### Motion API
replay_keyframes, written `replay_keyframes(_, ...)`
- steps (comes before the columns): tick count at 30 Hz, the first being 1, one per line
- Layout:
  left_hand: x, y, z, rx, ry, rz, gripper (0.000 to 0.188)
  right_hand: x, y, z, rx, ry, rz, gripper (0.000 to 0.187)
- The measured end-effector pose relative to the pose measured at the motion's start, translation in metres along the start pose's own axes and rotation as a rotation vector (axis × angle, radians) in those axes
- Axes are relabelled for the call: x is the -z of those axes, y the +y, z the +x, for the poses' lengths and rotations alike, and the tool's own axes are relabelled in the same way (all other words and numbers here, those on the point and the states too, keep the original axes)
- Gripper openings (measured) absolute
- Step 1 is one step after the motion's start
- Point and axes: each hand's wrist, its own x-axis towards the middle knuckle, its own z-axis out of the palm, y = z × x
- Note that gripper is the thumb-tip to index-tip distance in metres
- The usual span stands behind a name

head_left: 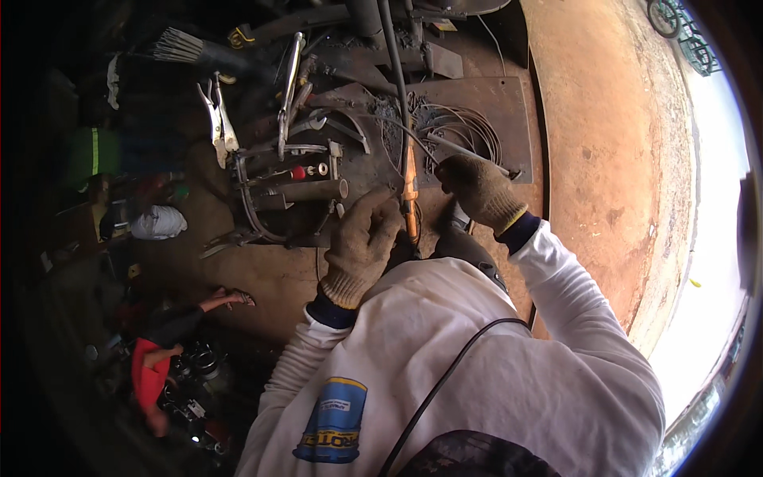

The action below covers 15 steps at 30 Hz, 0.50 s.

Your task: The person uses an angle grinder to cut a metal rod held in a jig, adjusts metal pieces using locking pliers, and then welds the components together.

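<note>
Both my hands wear tan knitted work gloves. My left hand is raised in front of my body, its fingers loosely curled and apart, with nothing visible between them. Just right of its fingertips is an orange electrode holder, upright in the view, with a thick black cable running to the far side. My right hand is closed, its fingers bent toward the holder; what they hold, if anything, is hidden. A thin grey metal rod passes just beyond its knuckles.
The steel worktable bears a wire coil, locking pliers, a long clamp and a welded frame with a pipe. A bundle of electrodes is at far left. A person in red is at lower left.
</note>
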Motion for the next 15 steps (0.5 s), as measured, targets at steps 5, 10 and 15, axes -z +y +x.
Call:
replay_keyframes(5,-0.015,-0.009,0.018,-0.160,0.004,0.214,0.034,-0.002,-0.015,0.033,0.231,-0.015,-0.314,0.023)
replay_keyframes(10,-0.019,-0.006,0.039,-0.375,0.085,0.547,0.036,-0.002,-0.026,0.043,0.146,-0.026,-0.218,0.021)
replay_keyframes(15,-0.020,-0.006,0.056,-0.128,0.107,0.331,0.035,-0.006,-0.032,0.043,0.113,-0.007,-0.072,0.019)
